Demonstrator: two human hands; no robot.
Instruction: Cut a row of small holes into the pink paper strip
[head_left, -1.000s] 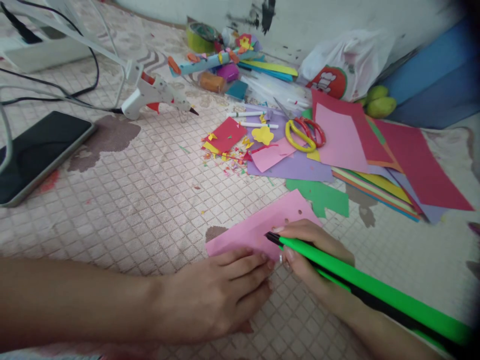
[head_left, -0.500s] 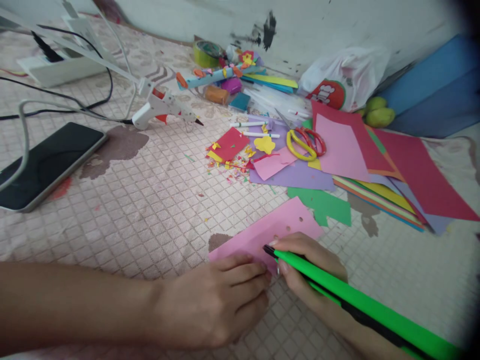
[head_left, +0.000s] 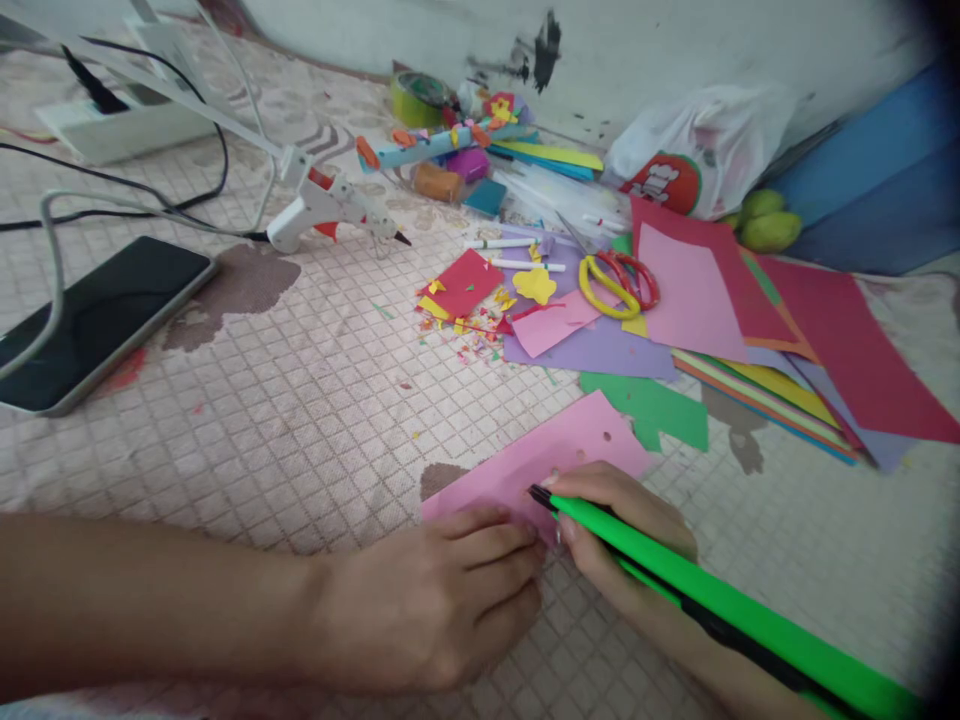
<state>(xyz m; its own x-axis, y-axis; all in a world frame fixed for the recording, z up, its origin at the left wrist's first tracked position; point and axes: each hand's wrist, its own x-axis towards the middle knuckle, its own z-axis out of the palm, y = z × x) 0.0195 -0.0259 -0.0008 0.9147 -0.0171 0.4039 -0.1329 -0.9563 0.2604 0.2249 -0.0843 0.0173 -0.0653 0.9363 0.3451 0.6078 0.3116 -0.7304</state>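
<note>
A strip of pink paper with several small dark round spots in a row lies slanted on the patterned cloth. My left hand rests palm down over its near edge, the fingers lying fairly flat and close together and the thumb hidden. In my right hand, thumb and fingers pinch a long green-and-black pen-like tool near its black tip. That tip points down at the strip, just beyond my left fingertips. Whether it touches the paper I cannot tell. The tool's thick end runs out at the lower right.
Red-and-yellow-handled scissors, paper scraps and white pens lie ahead. Stacked coloured paper is at the right. At the left are a glue gun, a phone and a power strip with cables.
The view has shifted very slightly. Both hands, the pink strip and the green tool keep nearly the same positions relative to one another.
</note>
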